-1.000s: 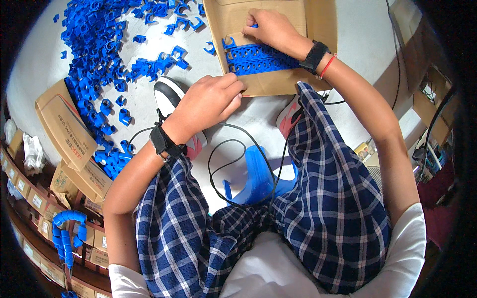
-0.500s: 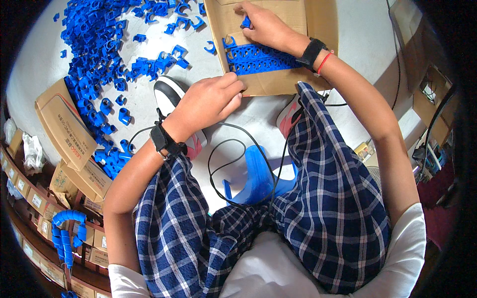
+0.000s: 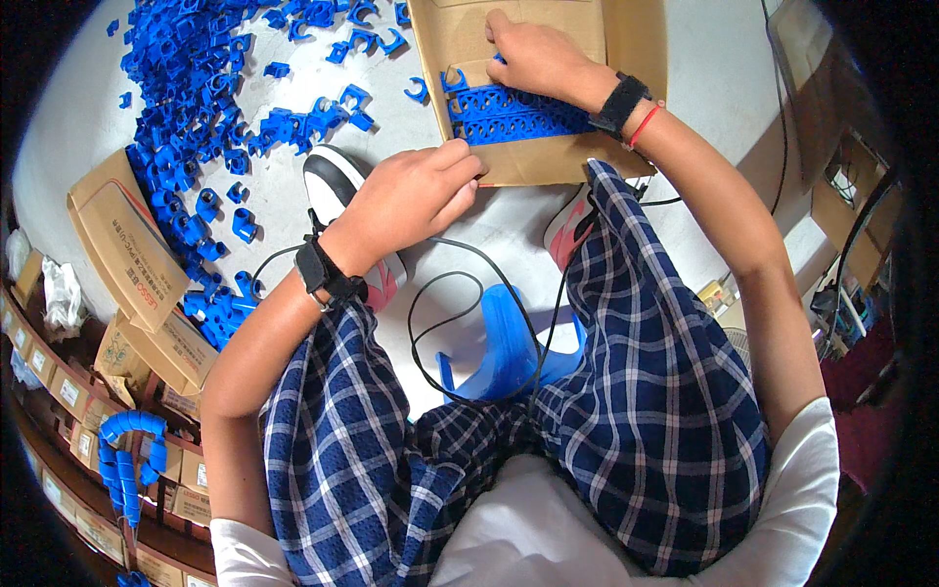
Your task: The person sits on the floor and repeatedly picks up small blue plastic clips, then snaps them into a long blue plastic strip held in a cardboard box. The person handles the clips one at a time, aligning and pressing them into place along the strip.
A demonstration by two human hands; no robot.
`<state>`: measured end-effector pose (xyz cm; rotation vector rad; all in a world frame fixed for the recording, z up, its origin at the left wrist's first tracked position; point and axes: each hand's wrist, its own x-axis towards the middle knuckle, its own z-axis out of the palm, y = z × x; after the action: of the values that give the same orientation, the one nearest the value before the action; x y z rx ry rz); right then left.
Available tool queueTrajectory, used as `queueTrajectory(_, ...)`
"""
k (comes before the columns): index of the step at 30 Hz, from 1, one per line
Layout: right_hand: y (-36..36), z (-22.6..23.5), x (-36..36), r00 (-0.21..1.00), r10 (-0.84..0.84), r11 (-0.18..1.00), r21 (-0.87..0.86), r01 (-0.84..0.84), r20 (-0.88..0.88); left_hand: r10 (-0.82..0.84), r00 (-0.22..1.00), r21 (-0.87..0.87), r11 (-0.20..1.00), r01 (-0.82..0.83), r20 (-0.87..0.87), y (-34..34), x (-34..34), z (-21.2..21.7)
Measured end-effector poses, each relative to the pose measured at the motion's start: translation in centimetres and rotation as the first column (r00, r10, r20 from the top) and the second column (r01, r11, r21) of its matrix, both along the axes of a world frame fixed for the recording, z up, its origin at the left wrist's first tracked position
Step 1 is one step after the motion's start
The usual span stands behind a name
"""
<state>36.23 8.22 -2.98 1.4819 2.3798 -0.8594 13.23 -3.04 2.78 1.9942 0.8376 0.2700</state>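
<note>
An open cardboard box [image 3: 536, 166] lies on the floor in front of me. Packed rows of blue plastic pipe clips [image 3: 518, 115] line its near side, with a single clip [image 3: 453, 80] at their left end. My left hand [image 3: 406, 201] has its fingers curled on the box's near left corner. Inside the box, over the rows, my right hand [image 3: 538, 64] is closed around a blue pipe clip [image 3: 500, 59], of which only a little shows below the fingers.
Blue clips and fittings are heaped [image 3: 181, 88] at the far left, with strays beside the box. A tipped carton [image 3: 132, 245] touches the heap. Between my legs are a blue plastic stool [image 3: 504, 342] and a looping black cable [image 3: 416, 323]. Shelved cartons [image 3: 68, 391] stand lower left.
My right hand has shifted slightly right and nearer, down toward the packed rows, and the clip in it is now mostly hidden. The left hand stays on the box corner.
</note>
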Motion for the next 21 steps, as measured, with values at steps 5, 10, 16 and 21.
queueTrajectory(5,-0.4,-0.8,-0.6,0.992,0.064,0.997,-0.043,-0.069,-0.108,-0.007,1.0,-0.012,1.0,0.007,-0.017,0.1,0.0,0.0)
queueTrajectory(10,-1.1,-1.6,-0.1,0.979,0.195,0.978,0.082,-0.19,-0.053,-0.011,1.0,-0.016,1.0,0.011,-0.03,0.0,0.0,-0.1)
queueTrajectory(16,0.0,-2.6,-0.2,0.935,0.14,0.974,0.217,-0.07,-0.325,-0.01,1.0,-0.006,1.0,0.01,-0.024,0.0,-0.1,-0.1)
queueTrajectory(21,0.0,-1.7,-0.1,0.968,0.065,0.959,0.284,0.006,-0.241,-0.007,1.0,0.0,1.0,0.007,-0.007,0.0,-0.1,-0.2)
